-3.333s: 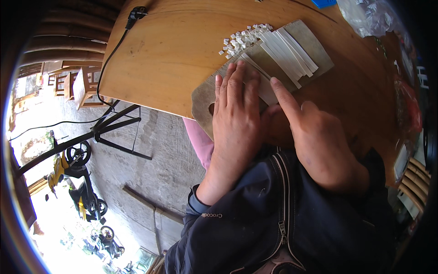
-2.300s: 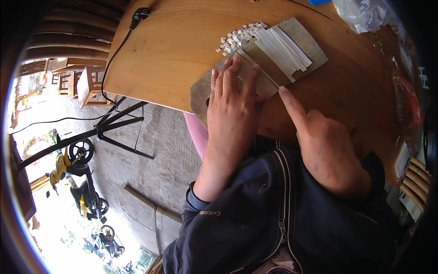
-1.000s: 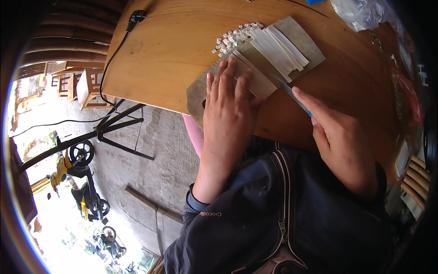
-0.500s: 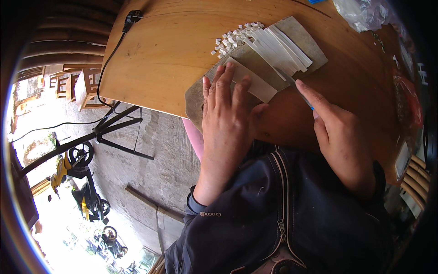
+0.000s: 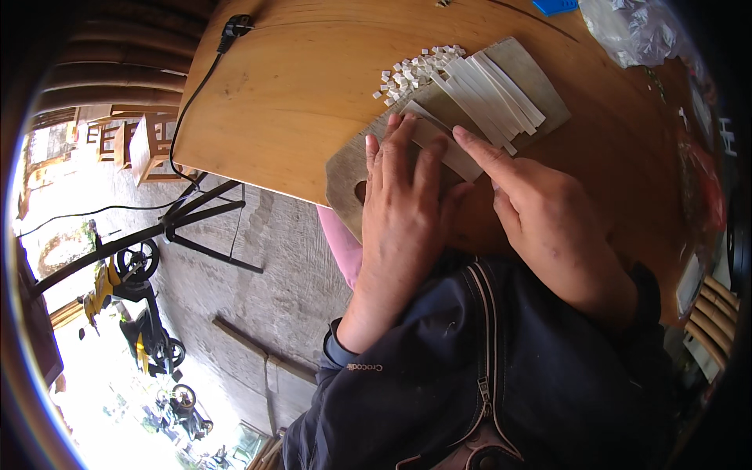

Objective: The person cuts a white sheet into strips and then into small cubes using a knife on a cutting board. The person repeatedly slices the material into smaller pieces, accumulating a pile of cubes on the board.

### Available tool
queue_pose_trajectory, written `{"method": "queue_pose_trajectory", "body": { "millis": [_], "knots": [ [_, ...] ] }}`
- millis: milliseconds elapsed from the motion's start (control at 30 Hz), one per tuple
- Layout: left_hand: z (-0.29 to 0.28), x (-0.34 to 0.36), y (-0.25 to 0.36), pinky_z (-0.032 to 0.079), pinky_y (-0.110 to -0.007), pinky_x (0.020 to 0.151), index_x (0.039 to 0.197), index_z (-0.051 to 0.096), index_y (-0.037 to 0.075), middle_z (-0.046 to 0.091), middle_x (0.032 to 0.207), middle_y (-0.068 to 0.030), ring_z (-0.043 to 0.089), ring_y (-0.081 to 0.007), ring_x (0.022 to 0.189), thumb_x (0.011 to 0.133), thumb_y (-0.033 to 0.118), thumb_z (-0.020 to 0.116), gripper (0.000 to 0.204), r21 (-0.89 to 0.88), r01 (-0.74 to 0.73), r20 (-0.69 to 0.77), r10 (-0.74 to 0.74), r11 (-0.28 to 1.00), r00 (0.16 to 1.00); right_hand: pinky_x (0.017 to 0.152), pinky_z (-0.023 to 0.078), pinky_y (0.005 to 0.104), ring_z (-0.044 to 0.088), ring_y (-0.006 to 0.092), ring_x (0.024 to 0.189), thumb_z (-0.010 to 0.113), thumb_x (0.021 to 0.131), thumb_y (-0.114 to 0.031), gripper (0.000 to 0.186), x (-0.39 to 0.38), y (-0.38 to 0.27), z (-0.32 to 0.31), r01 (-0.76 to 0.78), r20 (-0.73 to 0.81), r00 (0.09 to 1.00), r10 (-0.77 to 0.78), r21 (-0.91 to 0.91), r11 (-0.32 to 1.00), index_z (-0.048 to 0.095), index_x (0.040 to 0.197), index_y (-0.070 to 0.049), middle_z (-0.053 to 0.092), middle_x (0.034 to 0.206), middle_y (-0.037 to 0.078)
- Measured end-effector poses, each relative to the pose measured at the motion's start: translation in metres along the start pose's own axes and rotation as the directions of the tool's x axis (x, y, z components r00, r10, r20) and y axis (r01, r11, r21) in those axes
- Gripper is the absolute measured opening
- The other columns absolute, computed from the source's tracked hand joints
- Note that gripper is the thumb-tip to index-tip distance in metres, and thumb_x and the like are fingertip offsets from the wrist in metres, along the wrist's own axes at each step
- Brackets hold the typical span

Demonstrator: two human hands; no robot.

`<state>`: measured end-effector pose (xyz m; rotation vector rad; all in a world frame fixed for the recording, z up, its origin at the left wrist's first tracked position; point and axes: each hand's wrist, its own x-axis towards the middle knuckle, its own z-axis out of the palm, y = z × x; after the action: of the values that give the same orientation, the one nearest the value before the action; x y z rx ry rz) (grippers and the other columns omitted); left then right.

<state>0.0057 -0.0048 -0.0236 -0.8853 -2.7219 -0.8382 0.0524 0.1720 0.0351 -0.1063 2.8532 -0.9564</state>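
My left hand lies with fingers stretched over a flat white piece, its fingertips holding it on a grey-brown board. My right hand is closed, with the index finger extended to the long edge of that piece. The knife in it is almost wholly covered by the hand now; a thin blade and a bit of blue showed in the earlier picture. Several long white strips lie side by side on the board's far part. Small white cubes are heaped by its far left edge.
The board rests on a wooden table. A black plug and its cord lie at the far left. Clear plastic bags and a blue item sit at the far right. Parked motorbikes stand beyond the left side.
My right hand has moved left with the knife, from beside the strips to the edge of the white piece. My left hand stays on the piece. The view has shifted slightly.
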Motion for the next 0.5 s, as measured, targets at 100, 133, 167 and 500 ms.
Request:
{"method": "queue_pose_trajectory", "body": {
  "millis": [100, 133, 167, 500],
  "knots": [
    [-0.001, 0.001, -0.001, 0.036, -0.062, 0.117, 0.136, 0.058, 0.001, 0.047, 0.145, -0.0254, 0.043, -0.0436, 0.143, 0.082, 0.025, 0.081, 0.064, 0.004, -0.005, 0.001, 0.005, 1.0, 1.0, 0.085, 0.057, 0.0445, 0.069, 0.0375, 0.097, 0.06, 0.086, 0.011, 0.072, 0.004, 0.004, 0.007, 0.046, -0.028, 0.999, -0.046, -0.007, 0.999, 0.051, 0.152, -0.015, 0.067, 0.127, 0.018],
    [-0.001, 0.001, -0.001, 0.037, -0.062, 0.117, 0.136, 0.057, 0.001, 0.047, 0.144, -0.0254, 0.043, -0.0435, 0.143, 0.081, 0.025, 0.081, 0.064, 0.01, -0.003, 0.003, 0.003, 1.0, 1.0, 0.086, 0.057, 0.0445, 0.069, 0.0374, 0.098, 0.06, 0.086, 0.011, 0.072, 0.005, 0.005, 0.009, 0.061, -0.037, 0.997, -0.061, -0.01, 0.998, 0.05, 0.152, -0.014, 0.066, 0.129, 0.017],
    [-0.002, 0.001, 0.0, 0.037, -0.062, 0.117, 0.136, 0.057, 0.001, 0.047, 0.144, -0.0254, 0.043, -0.0434, 0.143, 0.081, 0.025, 0.081, 0.064, 0.015, -0.001, 0.005, 0.001, 1.0, 1.0, 0.086, 0.057, 0.0445, 0.069, 0.0374, 0.098, 0.06, 0.086, 0.011, 0.072, 0.007, 0.004, 0.01, 0.067, -0.036, 0.997, -0.067, -0.011, 0.998, 0.05, 0.152, -0.013, 0.066, 0.131, 0.016],
    [-0.002, 0.003, 0.0, 0.037, -0.061, 0.117, 0.135, 0.057, 0.003, 0.048, 0.143, -0.0244, 0.045, -0.0434, 0.141, 0.08, 0.027, 0.081, 0.064, 0.028, -0.002, 0.013, 0.001, 1.0, 1.0, 0.079, 0.057, 0.0453, 0.069, 0.0385, 0.09, 0.062, 0.086, 0.008, 0.07, 0.011, 0.002, 0.014, 0.059, -0.041, 0.997, -0.064, -0.099, 0.993, 0.049, 0.152, -0.012, 0.067, 0.113, 0.019]
  ]
}}
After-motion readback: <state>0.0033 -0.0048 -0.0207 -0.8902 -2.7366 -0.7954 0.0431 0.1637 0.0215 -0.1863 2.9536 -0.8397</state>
